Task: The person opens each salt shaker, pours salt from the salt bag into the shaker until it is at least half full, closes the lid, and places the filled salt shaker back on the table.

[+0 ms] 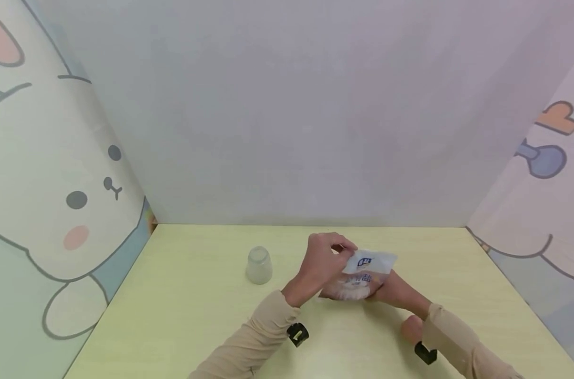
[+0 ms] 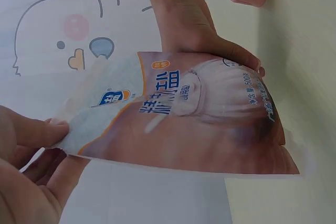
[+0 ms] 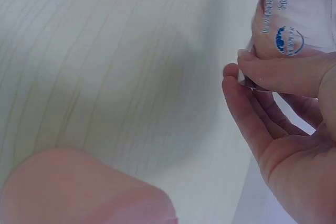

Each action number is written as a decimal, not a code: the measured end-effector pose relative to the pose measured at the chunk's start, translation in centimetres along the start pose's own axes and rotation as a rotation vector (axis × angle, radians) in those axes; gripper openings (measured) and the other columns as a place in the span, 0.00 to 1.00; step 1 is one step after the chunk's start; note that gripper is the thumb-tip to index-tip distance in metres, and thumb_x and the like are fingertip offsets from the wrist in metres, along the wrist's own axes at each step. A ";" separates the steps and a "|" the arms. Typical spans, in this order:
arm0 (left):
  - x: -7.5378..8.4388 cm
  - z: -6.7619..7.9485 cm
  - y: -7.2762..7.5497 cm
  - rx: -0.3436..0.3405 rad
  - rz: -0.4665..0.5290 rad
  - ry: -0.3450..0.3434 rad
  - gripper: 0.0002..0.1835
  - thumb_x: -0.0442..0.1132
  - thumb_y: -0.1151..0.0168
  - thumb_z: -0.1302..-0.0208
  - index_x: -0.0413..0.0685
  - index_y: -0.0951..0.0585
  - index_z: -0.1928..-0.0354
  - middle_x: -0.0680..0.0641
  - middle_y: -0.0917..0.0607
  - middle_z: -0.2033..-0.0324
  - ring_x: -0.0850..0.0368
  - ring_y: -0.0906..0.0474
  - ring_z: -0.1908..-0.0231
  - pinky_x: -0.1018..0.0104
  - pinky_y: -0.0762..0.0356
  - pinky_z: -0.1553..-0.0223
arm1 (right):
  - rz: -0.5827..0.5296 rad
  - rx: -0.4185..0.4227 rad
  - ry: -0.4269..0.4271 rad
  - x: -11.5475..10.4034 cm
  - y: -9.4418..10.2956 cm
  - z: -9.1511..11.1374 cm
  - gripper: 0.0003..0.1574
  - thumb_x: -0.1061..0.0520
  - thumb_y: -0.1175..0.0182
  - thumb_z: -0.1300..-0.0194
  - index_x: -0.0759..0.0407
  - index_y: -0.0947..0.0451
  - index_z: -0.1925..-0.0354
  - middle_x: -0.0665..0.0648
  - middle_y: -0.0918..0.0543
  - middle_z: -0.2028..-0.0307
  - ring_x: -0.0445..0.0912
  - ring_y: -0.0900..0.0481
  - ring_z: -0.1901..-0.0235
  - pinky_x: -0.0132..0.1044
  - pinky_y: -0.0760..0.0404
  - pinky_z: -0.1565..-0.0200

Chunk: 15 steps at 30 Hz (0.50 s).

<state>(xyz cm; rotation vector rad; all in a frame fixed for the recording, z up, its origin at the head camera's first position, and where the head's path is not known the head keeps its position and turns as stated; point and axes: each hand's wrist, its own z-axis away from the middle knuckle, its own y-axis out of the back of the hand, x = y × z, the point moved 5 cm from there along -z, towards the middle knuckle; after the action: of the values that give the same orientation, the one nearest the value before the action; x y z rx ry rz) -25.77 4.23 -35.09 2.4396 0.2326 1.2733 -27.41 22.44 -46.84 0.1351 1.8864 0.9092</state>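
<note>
A bag of salt (image 1: 358, 279), white at the top and brown below with blue print, is held up over the table between both hands. My left hand (image 1: 321, 261) pinches its white top corner between thumb and fingers, as the left wrist view shows the bag (image 2: 194, 114) from the front. At the lower corner on the other side, my right hand (image 3: 289, 98) grips the edge with the thumb on the printed face and fingers behind. The bag looks tilted, its printed face toward the head camera.
An upturned clear glass (image 1: 259, 266) stands on the pale yellow table (image 1: 197, 295), left of the hands. Beneath the right forearm is a pink cylindrical container (image 1: 412, 330), partly covered by the sleeve. A pale wall (image 1: 292, 116) rises behind the table, with cartoon-printed sheets on either side.
</note>
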 end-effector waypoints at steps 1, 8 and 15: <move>0.0 -0.1 0.2 0.006 0.004 0.007 0.08 0.27 0.38 0.44 0.46 0.12 0.72 0.55 0.14 0.75 0.71 0.22 0.75 0.81 0.25 0.73 | -0.002 0.001 -0.029 0.0 0.2 0.0 0.35 0.64 0.25 0.55 0.64 0.27 0.48 0.56 0.20 0.55 0.40 0.24 0.59 0.32 0.21 0.59; -0.2 -0.9 2.3 0.041 0.016 0.044 0.06 0.30 0.36 0.43 0.47 0.12 0.71 0.55 0.14 0.75 0.68 0.22 0.73 0.77 0.23 0.71 | -0.097 -0.049 -0.172 -0.3 1.4 -0.4 0.32 0.68 0.31 0.48 0.70 0.30 0.45 0.65 0.21 0.54 0.43 0.23 0.70 0.34 0.19 0.72; -0.3 -1.4 4.1 0.041 0.046 0.081 0.06 0.31 0.36 0.42 0.48 0.13 0.70 0.55 0.14 0.72 0.66 0.21 0.71 0.73 0.22 0.71 | -0.086 -0.035 -0.156 -1.6 2.3 -1.1 0.20 0.64 0.33 0.43 0.68 0.22 0.51 0.59 0.17 0.60 0.43 0.22 0.71 0.34 0.18 0.70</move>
<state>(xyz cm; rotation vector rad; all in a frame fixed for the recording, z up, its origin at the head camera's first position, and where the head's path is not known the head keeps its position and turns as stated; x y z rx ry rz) -27.22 0.79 -32.94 2.4434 0.2274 1.4017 -28.18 22.68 -43.93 0.0996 1.7177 0.8482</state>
